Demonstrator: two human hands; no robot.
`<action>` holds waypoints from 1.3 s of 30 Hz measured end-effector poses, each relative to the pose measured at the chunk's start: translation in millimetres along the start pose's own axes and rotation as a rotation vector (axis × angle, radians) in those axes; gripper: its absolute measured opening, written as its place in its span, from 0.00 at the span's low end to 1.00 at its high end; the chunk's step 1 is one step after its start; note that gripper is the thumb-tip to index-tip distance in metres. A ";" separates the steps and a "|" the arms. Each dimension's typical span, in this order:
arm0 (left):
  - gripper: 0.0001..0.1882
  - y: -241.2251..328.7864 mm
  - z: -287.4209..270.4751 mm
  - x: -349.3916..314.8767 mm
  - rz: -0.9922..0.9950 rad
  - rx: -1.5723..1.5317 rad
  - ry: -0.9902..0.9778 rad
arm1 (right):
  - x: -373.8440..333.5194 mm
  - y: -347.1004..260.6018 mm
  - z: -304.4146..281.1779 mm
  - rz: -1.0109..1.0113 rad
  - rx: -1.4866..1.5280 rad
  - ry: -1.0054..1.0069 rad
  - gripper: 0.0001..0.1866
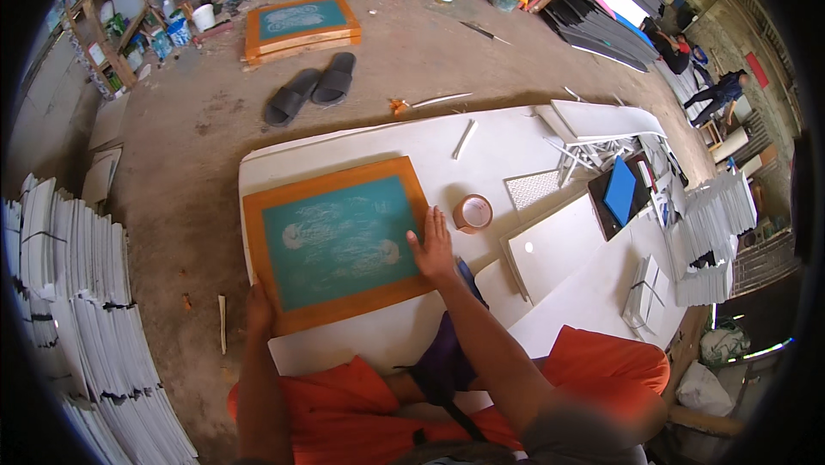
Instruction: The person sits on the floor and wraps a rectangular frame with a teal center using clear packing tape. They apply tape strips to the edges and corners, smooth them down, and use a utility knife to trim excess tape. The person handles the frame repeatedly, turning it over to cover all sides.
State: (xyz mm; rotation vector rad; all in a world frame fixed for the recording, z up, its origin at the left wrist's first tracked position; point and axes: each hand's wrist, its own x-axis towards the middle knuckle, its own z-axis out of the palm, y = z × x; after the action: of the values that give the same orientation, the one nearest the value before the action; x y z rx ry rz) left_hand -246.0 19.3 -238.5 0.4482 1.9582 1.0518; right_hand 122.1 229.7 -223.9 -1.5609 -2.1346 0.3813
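Observation:
A silk-screen frame (406, 180) with orange-brown wooden sides and green mesh lies before me on a white board (344, 143). Pale patterns mark its mesh. My left hand (259, 310) is closed at the frame's lower left edge, its fingers partly hidden. Against the right side rests my right hand (435, 246), open, with fingers stretched out and thumb on the mesh side. Just beyond that hand is a roll of brown tape (473, 213). Several white sheets (557, 246) are stacked farther right.
Bundled white sheets (94, 319) stand at the left. Black slippers (311, 89) and more screen frames (301, 27) lie on the floor ahead. White offcuts (584, 156), a blue rectangular thing (620, 192) and a tied bundle (644, 297) are to the right. Other people are farther off.

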 end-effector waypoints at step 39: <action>0.38 1.3 10.6 5.6 -0.005 0.023 0.030 | -60.5 61.7 -30.4 0.195 0.254 -0.172 0.28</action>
State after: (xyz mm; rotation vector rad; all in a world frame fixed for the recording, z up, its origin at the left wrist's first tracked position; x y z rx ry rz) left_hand -240.7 28.9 -243.3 0.4422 1.9986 1.0384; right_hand 203.2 190.3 -239.9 -1.6389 -1.9665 0.8456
